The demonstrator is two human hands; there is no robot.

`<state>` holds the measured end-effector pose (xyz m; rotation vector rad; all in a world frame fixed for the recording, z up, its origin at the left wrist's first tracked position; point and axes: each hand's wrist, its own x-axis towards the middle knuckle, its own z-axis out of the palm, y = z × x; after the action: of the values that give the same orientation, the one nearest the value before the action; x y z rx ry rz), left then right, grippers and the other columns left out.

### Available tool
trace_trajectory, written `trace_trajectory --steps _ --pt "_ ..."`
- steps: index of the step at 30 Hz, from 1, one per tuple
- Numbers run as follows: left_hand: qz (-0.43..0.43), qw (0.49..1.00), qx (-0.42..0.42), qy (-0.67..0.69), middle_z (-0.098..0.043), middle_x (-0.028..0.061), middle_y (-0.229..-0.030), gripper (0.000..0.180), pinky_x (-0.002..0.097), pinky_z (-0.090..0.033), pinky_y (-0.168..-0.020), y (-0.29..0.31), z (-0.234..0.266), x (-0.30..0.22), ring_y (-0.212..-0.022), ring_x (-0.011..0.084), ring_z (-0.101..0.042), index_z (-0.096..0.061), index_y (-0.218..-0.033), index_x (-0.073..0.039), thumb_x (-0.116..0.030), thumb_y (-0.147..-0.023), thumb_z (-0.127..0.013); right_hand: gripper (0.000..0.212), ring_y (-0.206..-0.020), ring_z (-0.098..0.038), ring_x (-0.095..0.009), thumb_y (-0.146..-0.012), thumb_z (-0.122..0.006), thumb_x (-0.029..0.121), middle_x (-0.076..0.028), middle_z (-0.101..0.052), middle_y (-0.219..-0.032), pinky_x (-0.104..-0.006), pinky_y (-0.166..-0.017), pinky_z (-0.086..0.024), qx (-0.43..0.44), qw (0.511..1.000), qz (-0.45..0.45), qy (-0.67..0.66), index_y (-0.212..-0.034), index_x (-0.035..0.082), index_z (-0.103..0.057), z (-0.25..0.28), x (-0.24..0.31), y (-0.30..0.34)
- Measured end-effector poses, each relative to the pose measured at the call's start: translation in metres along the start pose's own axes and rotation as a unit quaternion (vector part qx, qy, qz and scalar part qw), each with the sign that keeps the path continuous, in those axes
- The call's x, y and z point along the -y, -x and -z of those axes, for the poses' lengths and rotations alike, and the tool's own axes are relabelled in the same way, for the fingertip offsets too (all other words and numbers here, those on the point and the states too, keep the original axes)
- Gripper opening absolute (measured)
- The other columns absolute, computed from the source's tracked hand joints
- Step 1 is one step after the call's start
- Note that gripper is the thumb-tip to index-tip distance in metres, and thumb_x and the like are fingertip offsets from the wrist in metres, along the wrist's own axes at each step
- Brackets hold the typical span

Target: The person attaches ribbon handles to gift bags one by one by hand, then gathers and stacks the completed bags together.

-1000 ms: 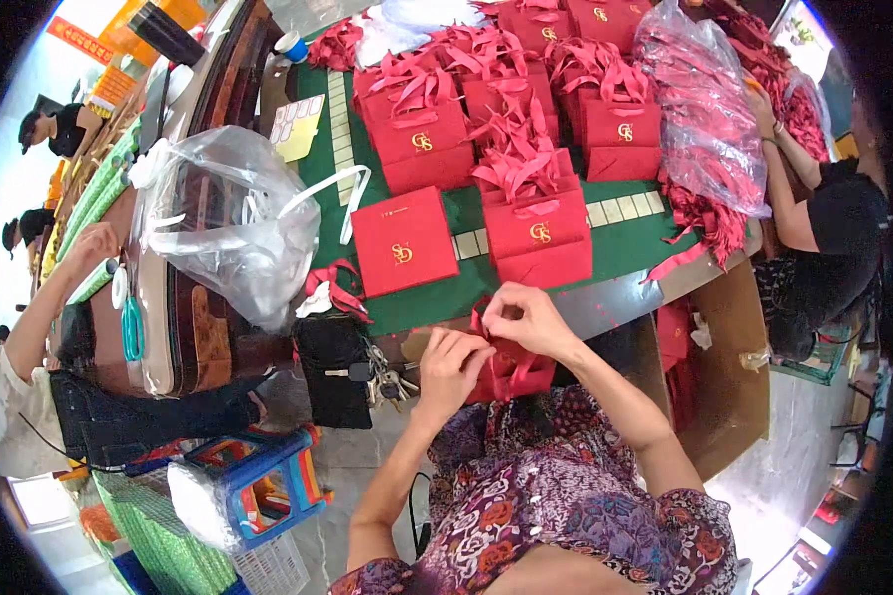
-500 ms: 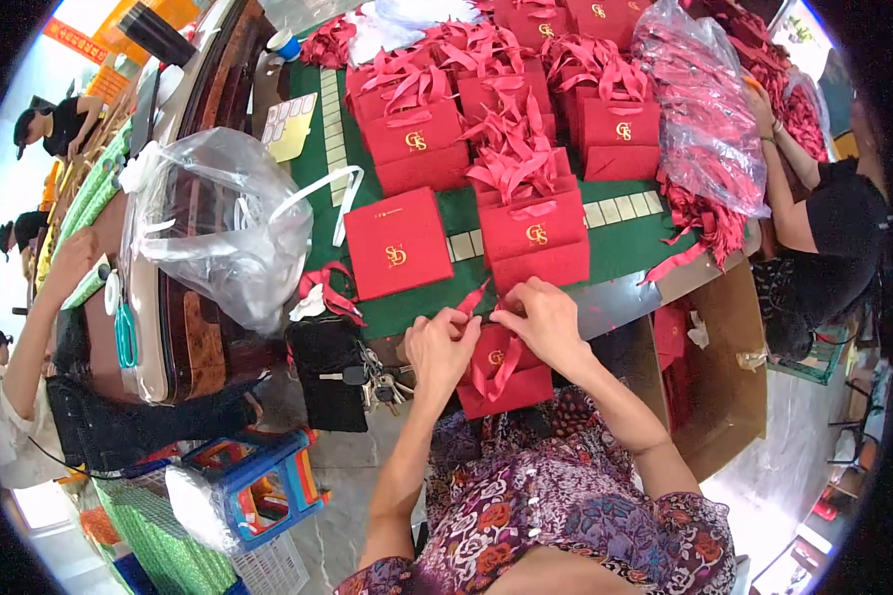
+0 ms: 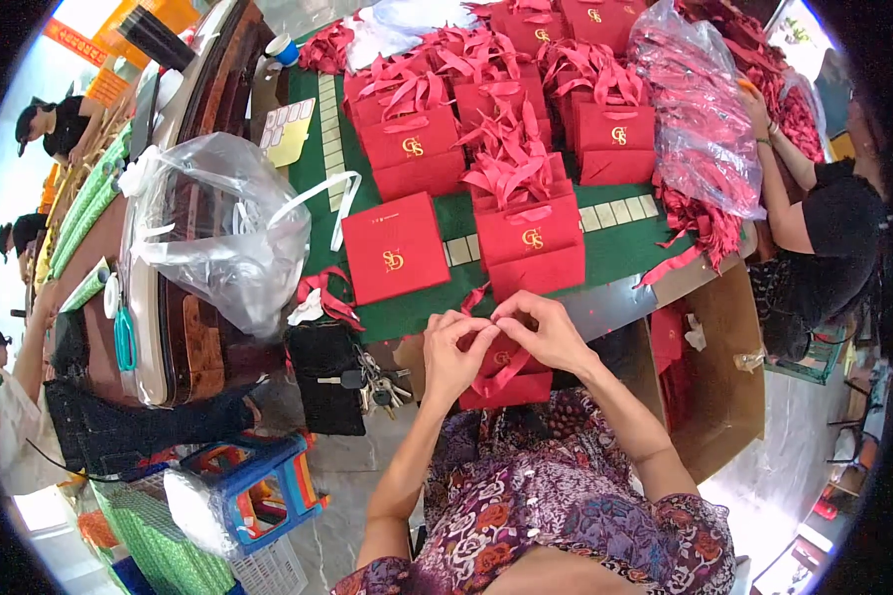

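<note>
A small red paper gift bag (image 3: 524,391) with gold lettering is at the table's near edge, in front of my body. Above it, my left hand (image 3: 454,353) and my right hand (image 3: 546,335) meet fingertip to fingertip, both pinching the bag's red ribbon (image 3: 501,377). The exact grip on the ribbon is partly hidden by the fingers. Just beyond my hands stands a stack of red bags (image 3: 533,248) with ribbon handles. A flat red bag (image 3: 397,248) lies to its left on the green table top (image 3: 392,315).
Rows of red bags (image 3: 414,149) fill the table's far side. Plastic-wrapped ribbons (image 3: 700,119) lie at the right, near another person's arm (image 3: 786,164). A cardboard box (image 3: 724,387) stands below right. Keys (image 3: 379,382) on a black pouch (image 3: 322,392) and a clear plastic bag (image 3: 223,228) are left.
My hands have drawn together until their fingertips touch over the bag; the left moved rightward. The ribbon between them has shifted. The view has moved slightly.
</note>
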<state>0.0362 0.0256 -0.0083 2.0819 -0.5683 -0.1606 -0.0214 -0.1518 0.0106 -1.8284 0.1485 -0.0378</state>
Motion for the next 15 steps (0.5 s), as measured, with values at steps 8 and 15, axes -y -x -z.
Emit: trace_trajectory --steps 8,15 --pt "0.092 0.953 0.02 0.288 -0.05 0.0138 -0.139 0.043 0.0366 -0.033 -0.114 0.017 0.017 0.006 -0.132 0.0238 -0.047 -0.044 -0.141 0.001 -0.013 -0.1 -0.047 0.006 -0.081 -0.058 -0.004 -0.097 -0.062 0.007 0.003 -0.064 -0.088 -0.0213 -0.074 -0.048 -0.057 0.981 -0.023 -0.185 -0.098 0.001 -0.064 0.015 -0.008 -0.008" --pt "0.04 0.971 0.139 0.189 -0.057 0.0203 -0.136 0.059 0.0358 -0.042 -0.106 0.043 0.027 0.002 -0.127 0.0259 -0.056 -0.033 -0.149 0.001 -0.01 -0.098 -0.059 0.013 -0.077 -0.057 -0.004 -0.097 -0.065 0.013 0.003 -0.065 -0.085 -0.0222 -0.071 -0.048 -0.184 0.974 0.012 -0.131 -0.098 0.001 -0.066 0.03 -0.011 -0.036"
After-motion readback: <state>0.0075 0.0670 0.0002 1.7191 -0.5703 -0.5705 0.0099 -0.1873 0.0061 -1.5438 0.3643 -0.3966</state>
